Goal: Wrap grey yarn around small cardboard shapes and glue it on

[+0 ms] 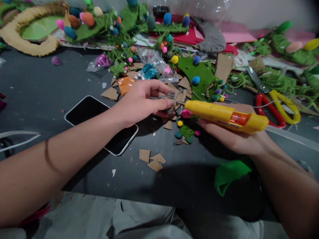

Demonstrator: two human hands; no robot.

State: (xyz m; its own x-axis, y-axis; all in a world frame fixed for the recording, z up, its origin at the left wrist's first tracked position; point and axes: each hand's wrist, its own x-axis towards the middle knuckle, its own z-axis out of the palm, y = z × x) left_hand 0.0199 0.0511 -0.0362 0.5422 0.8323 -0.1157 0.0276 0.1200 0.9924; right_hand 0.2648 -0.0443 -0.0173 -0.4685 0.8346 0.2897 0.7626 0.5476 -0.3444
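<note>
My left hand (144, 101) is closed on a small grey yarn-wrapped piece (167, 96), pinched between thumb and fingers at the centre. In my right hand (231, 136) is a yellow glue gun (219, 114), its metal nozzle pointing left and meeting or almost meeting the grey piece. A thin strand of yarn (193, 93) trails from that piece to the right. Just below the nozzle lies a small green piece (186, 131) with coloured balls around it. Under my left forearm rests a dark-screened phone (86, 109).
Scissors (270, 109) with red and yellow handles lie at right. A green plastic object (230, 174) sits near the front edge. Cardboard scraps (145, 155) dot the dark table (50, 89). Behind are green yarn shapes (196, 74), a tan wreath (15, 33), and plastic bags (99, 62).
</note>
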